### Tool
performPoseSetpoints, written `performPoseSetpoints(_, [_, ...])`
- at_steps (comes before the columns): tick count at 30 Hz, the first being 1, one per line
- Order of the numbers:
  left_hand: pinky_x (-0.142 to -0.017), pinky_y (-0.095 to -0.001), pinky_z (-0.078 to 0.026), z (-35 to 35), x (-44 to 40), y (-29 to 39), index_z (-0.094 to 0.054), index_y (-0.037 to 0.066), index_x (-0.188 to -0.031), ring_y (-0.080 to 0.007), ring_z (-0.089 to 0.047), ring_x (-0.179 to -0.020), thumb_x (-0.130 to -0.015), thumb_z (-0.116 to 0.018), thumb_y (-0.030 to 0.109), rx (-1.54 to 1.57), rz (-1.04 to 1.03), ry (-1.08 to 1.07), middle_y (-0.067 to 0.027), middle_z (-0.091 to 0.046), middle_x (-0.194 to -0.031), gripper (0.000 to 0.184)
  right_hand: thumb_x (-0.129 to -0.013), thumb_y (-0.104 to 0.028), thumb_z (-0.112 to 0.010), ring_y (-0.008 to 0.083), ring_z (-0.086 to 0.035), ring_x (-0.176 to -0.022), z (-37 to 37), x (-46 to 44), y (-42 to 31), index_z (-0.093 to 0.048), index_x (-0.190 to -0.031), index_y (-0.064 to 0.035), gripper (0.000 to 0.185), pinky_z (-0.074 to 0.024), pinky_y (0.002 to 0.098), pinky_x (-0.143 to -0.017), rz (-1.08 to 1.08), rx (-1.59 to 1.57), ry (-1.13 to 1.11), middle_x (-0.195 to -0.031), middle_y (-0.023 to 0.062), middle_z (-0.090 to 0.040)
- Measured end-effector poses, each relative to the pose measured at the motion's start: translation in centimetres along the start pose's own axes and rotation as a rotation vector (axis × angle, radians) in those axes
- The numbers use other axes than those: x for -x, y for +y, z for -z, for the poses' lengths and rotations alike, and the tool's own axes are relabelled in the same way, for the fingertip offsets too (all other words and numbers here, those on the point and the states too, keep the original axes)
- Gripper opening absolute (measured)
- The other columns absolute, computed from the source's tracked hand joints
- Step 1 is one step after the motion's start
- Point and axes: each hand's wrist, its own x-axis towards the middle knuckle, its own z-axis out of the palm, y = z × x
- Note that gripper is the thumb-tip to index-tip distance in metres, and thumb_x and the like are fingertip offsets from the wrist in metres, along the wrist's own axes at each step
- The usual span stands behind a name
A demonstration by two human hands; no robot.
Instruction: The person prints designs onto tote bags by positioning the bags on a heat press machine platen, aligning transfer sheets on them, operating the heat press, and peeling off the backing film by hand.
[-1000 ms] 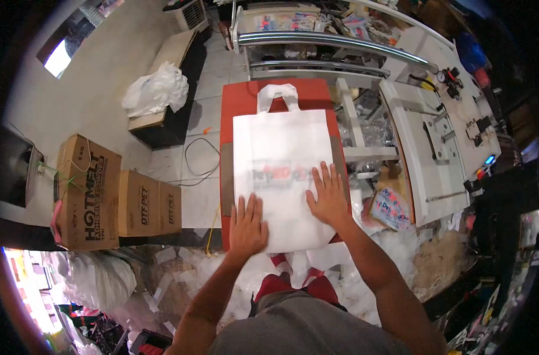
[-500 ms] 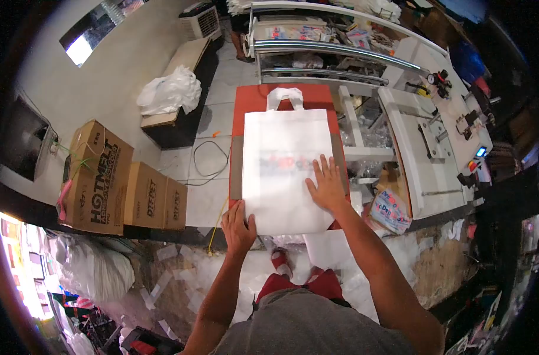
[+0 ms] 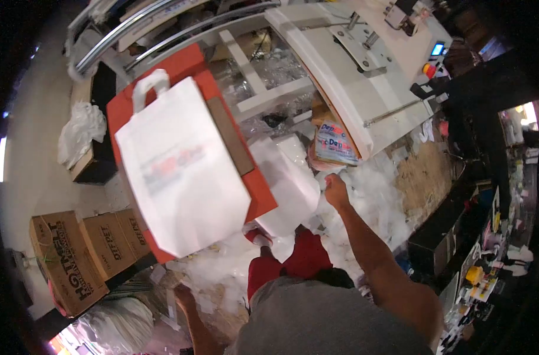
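A white tote bag (image 3: 192, 207) with a loop handle lies flat on the red press board (image 3: 260, 192), a blurry red and grey-blue print across its middle. My right hand (image 3: 337, 190) is off the bag, with fingers curled near the edge of the white bags or sheets (image 3: 287, 198) beside the board. Whatever those fingers hold, if anything, is too small to make out. Low at the left, away from the bag, hangs my left hand (image 3: 185, 296). Its fingers are too unclear to read.
Right of the board stands the press's white plate (image 3: 334, 65), with a red button and lit display (image 3: 438, 48). Below its edge sits a stack of printed film (image 3: 335, 144). Cardboard boxes (image 3: 68, 260) are at the left. White scraps and clear film cover the floor.
Both hands have come off the tote bag: the right moved right towards the film stack, the left dropped down. My view has turned right. The bag still lies on the board.
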Motion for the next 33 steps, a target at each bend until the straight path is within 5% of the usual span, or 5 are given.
performPoseSetpoints(4, [-0.058,-0.0421,-0.050,-4.6,11.3,-4.3,-0.065,0.004,-0.097,-0.0250,-0.063,-0.058,-0.088,-0.060,0.017,-0.203,-0.097,-0.506,-0.0121,-0.068,-0.075,0.017,-0.085,-0.012,-0.063,0.0412,-0.059,-0.109,-0.7,-7.5,9.1,-0.061,-0.106,-0.0014,0.024,-0.0463,0.0485,-0.093,0.041,0.288,0.045,-0.113,0.0233,-0.063])
performPoseSetpoints(7, [-0.066,-0.0386,-0.055,-8.1,18.2,-2.0,-0.067,0.006,-0.103,-0.0239,-0.069,-0.070,-0.088,-0.064,0.024,-0.136,0.502,-0.600,-0.0120,-0.072,-0.084,0.023,-0.085,-0.019,-0.067,0.0423,-0.055,-0.118,-2.5,-15.8,12.5,-0.060,-0.117,-0.0007,0.038,-0.0409,0.0481,-0.104,0.166,0.471,0.237,-0.121,0.0263,-0.060])
performPoseSetpoints(17, [-0.088,-0.0438,-0.053,-17.7,16.3,16.7,-0.066,0.005,-0.111,-0.0325,-0.068,-0.099,-0.091,-0.062,0.028,-0.261,0.111,-0.725,-0.0165,-0.070,-0.105,0.031,-0.091,-0.019,-0.061,0.0414,-0.060,-0.107,-4.9,-26.2,12.4,-0.061,-0.110,-0.0019,0.026,-0.0461,0.0486,-0.094,0.118,0.413,0.055,-0.111,0.0248,-0.063])
performPoseSetpoints(25, [-0.109,-0.0437,-0.040,-20.8,12.4,44.5,-0.049,0.003,-0.138,-0.0342,-0.046,-0.132,-0.089,-0.066,0.018,-0.069,-0.636,-0.674,-0.0195,-0.045,-0.142,0.054,-0.092,-0.016,-0.061,0.0352,-0.067,-0.085,7.9,-0.3,-5.5,-0.065,-0.097,-0.0013,0.016,-0.0538,0.0424,-0.077,0.226,-0.014,-0.740,-0.091,0.0201,-0.067])
performPoseSetpoints(33, [-0.074,-0.0346,-0.055,-7.4,5.7,45.2,-0.067,0.001,-0.099,-0.0252,-0.070,-0.083,-0.093,-0.061,0.010,0.352,-0.475,-0.699,-0.0147,-0.070,-0.090,0.013,-0.088,-0.011,-0.069,0.0249,-0.070,-0.086,13.3,3.6,-26.6,-0.058,-0.120,-0.0019,0.035,-0.0541,0.0368,-0.082,0.349,-0.272,-0.698,-0.091,0.0153,-0.070])
